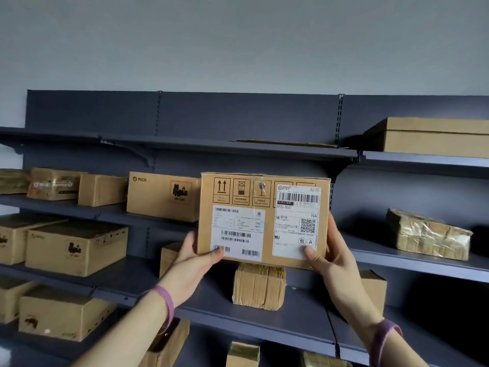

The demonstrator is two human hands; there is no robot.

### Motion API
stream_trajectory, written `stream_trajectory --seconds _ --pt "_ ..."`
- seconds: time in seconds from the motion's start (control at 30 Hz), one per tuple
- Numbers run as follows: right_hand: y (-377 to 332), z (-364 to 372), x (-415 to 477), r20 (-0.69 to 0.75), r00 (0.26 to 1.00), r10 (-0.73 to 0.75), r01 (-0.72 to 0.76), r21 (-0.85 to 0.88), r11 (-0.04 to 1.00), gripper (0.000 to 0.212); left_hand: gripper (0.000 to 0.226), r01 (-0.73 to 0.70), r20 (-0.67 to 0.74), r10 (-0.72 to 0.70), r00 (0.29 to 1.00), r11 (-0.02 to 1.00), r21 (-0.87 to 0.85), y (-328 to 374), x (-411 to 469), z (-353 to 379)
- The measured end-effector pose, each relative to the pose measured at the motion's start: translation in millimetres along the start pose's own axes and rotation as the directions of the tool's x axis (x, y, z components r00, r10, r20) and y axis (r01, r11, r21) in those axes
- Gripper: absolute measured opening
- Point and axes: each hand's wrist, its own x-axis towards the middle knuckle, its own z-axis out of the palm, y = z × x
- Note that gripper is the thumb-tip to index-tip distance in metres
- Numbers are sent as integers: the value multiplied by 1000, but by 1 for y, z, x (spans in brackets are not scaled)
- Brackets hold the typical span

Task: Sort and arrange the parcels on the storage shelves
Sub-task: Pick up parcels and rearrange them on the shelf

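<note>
I hold a brown cardboard parcel (264,197) with two white shipping labels up in front of the dark grey shelves (238,148). My left hand (195,260) grips its lower left corner, thumb on the front label. My right hand (330,258) grips its lower right corner, thumb on the other label. The parcel's labelled face is turned toward me and hides part of the second shelf behind it. A PICO-marked box (161,196) sits on that shelf just left of the held parcel.
Several cardboard boxes (75,247) fill the left shelves. A tape-wrapped bundle (259,286) stands below the held parcel. A taped parcel (428,234) lies on the right shelf, a flat box (434,136) on the top right shelf, and a flat card piece (285,143) on the top shelf.
</note>
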Motion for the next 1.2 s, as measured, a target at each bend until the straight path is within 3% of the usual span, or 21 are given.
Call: stream_trajectory --seconds 0.33,0.6,0.73,0.9,1.03,1.1,1.2 --pt "78 -7 66 -113 991 66 -79 -115 990 77 47 37 -85 -10 996 947 320 -36 106 -21" --pt "146 -13 120 -223 972 72 -145 -333 932 75 47 -33 -60 88 994 786 618 -77 198 -31" --pt "168 -18 143 -289 953 90 -229 -496 838 73 47 -26 -37 69 997 740 672 -94 232 -35" --pt "196 -24 155 -378 912 163 -385 -643 663 35 47 -22 -59 103 993 645 764 -106 255 -34" --pt "209 -29 159 -429 893 137 -433 -733 525 23 48 -31 -89 178 980 577 816 -114 262 -33" --pt "212 -30 160 -441 888 130 -439 -730 524 21 50 -13 -108 187 976 551 835 -118 263 -33" --pt "208 -26 159 -440 889 124 -419 -674 609 28 53 -10 -116 205 972 528 849 -119 259 -30"
